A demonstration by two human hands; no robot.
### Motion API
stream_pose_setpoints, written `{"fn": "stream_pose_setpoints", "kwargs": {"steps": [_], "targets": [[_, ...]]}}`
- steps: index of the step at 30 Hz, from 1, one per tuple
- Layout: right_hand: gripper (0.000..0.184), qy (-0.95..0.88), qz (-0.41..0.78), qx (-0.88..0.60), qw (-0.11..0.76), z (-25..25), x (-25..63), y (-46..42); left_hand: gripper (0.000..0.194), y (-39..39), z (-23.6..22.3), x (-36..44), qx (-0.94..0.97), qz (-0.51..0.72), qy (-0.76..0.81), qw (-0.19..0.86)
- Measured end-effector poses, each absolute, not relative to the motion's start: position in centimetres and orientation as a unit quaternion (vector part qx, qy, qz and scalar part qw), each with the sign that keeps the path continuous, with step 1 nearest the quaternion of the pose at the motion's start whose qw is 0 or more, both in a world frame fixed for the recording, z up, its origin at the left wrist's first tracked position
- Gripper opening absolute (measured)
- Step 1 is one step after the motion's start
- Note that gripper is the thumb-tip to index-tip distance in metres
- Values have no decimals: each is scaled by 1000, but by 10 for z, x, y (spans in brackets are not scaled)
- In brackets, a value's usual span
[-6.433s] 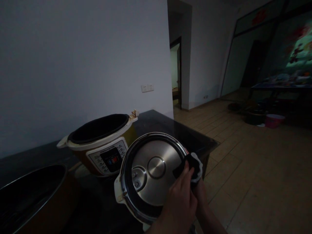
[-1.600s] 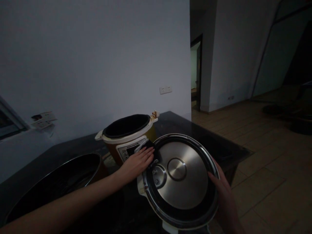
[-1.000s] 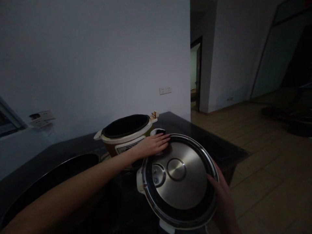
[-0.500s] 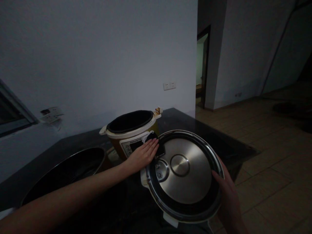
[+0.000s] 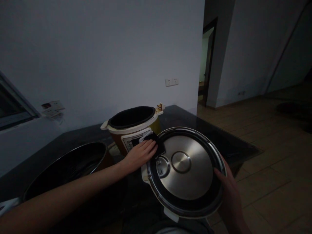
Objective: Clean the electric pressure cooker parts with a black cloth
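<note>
Left hand (image 5: 140,153) holding black cloth (image 5: 159,147), right hand (image 5: 229,187) gripping lid (image 5: 195,183); dark counter (image 5: 181,117), pale wall (image 5: 109,58).

Home, likely: electric cooker (image 5: 131,130), dark counter (image 5: 179,118), tiled floor (image 5: 273,188).

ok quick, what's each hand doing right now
Left hand: holding a black cloth at the rim of the pressure cooker lid.
Right hand: closed on the lid's edge.

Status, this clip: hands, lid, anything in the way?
Left hand on dark cloth at upper-left rim of lid. Right hand gripping lid's right edge. Lid underside toward camera. Open cooker close behind left hand.
</note>
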State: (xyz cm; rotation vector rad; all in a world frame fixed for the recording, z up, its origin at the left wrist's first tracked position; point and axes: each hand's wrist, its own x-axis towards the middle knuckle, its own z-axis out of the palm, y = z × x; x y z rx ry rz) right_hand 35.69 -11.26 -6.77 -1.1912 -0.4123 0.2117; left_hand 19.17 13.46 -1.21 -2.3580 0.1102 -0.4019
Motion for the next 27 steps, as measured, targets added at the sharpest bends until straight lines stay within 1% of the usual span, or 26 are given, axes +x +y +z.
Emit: {"fn": "stream_pose_setpoints", "kwargs": {"steps": [3, 9, 14, 18, 21, 27], "targets": [[54, -188, 97, -558, 802, -67, 356, -112, 33, 132, -13, 191, -914, -160, 35, 370], [53, -192, 119, -552, 803, -69, 357, -112, 40, 117, -22, 192, -919, -126, -19, 374], [56, -178, 117, -560, 800, -70, 357, -111, 46, 100, -37, 195, -925, -148, -97, 336], [57, -172, 121, -553, 806, -66, 356, -110, 50, 91, -45, 186, -930, -162, -124, 304], [58, -165, 134, -543, 812, -63, 355, -110, 50, 84, -51, 174, -933, -168, -140, 286], [55, -161, 131, -538, 817, -60, 353, -111, 49, 70, -68, 151, -936, -196, -147, 253]]}}
